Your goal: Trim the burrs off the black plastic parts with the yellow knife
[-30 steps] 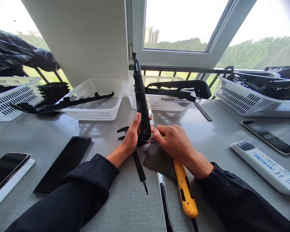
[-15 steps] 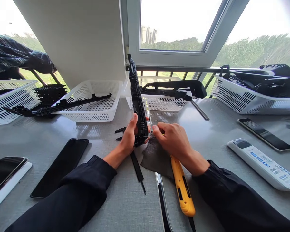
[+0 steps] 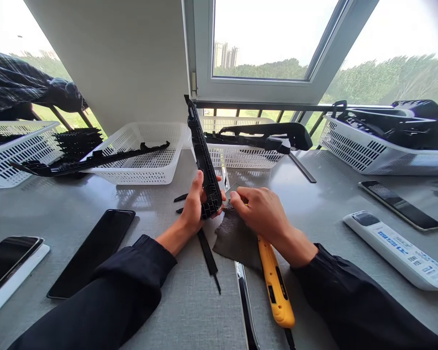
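In the head view, the left hand (image 3: pixel 194 206) gripped the long black plastic part (image 3: pixel 203 163), upright above the dark cloth (image 3: pixel 235 238) on the bench (image 3: pixel 160 291), while the right hand (image 3: pixel 263 214), just right of the part, pinched fingers (image 3: pixel 235 198) onto something too small to identify, a yellow tool (image 3: pixel 275 284) under its wrist.

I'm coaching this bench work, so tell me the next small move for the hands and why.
Probably steady the long black plastic part upright with the left hand and press the right hand fingertips in at its lower end: they already meet there, above the dark cloth, while the yellow tool lies unused under the wrist.
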`<state>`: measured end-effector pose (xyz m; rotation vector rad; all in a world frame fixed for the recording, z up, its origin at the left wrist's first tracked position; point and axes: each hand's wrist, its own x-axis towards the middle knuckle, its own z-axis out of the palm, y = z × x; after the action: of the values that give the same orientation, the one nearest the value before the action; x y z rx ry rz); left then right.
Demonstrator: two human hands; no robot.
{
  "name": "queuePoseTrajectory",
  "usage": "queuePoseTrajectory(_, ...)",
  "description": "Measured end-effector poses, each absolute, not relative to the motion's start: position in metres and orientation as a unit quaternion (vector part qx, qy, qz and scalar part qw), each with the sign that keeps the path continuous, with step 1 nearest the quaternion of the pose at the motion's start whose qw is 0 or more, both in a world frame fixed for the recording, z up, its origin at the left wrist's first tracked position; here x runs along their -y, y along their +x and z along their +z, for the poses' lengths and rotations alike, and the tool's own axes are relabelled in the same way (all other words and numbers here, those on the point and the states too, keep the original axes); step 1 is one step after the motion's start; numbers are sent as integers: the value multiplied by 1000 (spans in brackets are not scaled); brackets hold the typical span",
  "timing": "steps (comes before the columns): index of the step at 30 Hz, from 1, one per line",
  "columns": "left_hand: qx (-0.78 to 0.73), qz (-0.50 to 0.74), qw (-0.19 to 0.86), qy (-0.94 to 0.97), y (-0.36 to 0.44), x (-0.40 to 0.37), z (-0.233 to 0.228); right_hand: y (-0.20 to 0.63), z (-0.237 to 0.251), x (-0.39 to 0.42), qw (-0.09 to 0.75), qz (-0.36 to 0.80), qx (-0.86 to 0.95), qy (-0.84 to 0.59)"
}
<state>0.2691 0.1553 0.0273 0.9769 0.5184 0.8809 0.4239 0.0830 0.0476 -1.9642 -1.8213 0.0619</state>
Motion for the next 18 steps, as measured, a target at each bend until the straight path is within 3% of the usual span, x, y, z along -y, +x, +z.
queuePoseTrajectory(9,-244,418,756,440,269,-156,29,425,48,-82,224,15,669,-709)
queuePoseTrajectory(18,-229,399,761,458,269,-154,27,429,44,-83,274,-25,635,-722)
